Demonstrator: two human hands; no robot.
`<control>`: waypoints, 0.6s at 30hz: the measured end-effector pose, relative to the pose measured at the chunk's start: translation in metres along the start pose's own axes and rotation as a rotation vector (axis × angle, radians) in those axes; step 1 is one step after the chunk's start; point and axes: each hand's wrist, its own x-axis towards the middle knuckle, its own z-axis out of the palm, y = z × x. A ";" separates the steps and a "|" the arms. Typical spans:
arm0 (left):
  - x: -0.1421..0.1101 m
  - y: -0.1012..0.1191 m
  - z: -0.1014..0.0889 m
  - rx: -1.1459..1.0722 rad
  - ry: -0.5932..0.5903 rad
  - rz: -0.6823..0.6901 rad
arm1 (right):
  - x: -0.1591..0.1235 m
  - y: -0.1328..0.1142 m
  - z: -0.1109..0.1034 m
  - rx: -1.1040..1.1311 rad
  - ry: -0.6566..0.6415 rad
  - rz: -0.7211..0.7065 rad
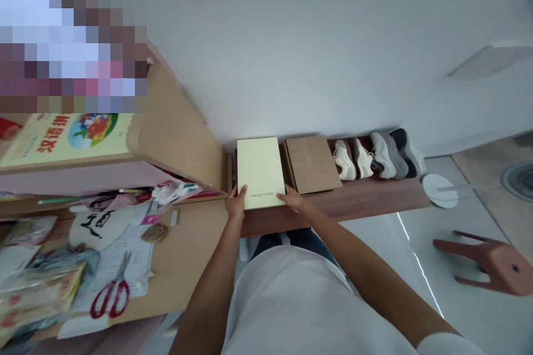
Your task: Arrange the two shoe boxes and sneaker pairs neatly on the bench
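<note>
Your left hand (236, 202) and right hand (292, 198) are gripping opposite sides of the pale-yellow rectangular box (260, 166), probably balancing it evenly, just beside the brown cardboard box (314, 166).

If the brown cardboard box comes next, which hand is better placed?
Probably the right hand: it holds the cream box on the side nearest the brown cardboard box, while the left hand holds the far side.
</note>
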 end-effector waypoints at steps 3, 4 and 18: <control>0.004 -0.002 0.000 0.032 0.029 0.006 | 0.005 -0.004 0.004 0.018 0.007 0.023; 0.004 -0.002 0.000 0.036 0.039 0.008 | 0.006 -0.005 0.005 0.026 0.008 0.027; 0.007 0.013 -0.008 0.174 0.004 0.087 | -0.001 -0.002 -0.002 -0.220 0.098 -0.031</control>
